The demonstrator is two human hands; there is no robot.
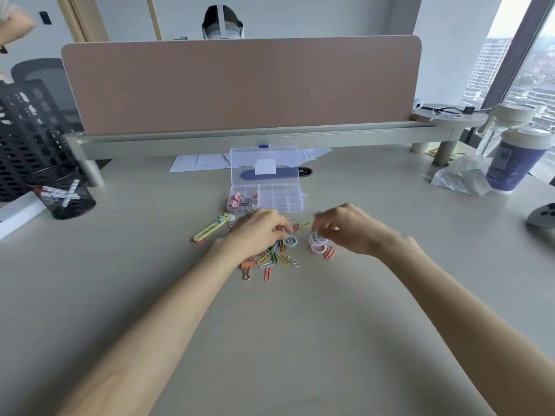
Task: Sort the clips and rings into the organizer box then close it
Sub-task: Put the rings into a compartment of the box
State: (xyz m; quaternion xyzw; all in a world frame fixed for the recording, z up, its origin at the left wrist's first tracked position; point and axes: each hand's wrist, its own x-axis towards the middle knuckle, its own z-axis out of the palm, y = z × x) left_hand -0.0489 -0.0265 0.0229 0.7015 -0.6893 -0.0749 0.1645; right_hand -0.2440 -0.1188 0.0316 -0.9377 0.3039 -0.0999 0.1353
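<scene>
Clear plastic, the organizer box (280, 199) sits open at mid-desk, its lid (264, 165) upright, pink binder clips (240, 200) filling its leftmost compartment. At 6 o'clock from the box, colourful paper clips (274, 258) lie scattered on the desk (270, 340). The left hand (259, 232) rests over the pile, fingertips pinched beside a teal ring (290, 241). At 3 o'clock of that, the right hand (350, 228) grasps pale pink rings (317, 243). An orange binder clip (246, 267) lies at the pile's 7 o'clock, a yellow utility knife (213, 226) at its 10 o'clock.
</scene>
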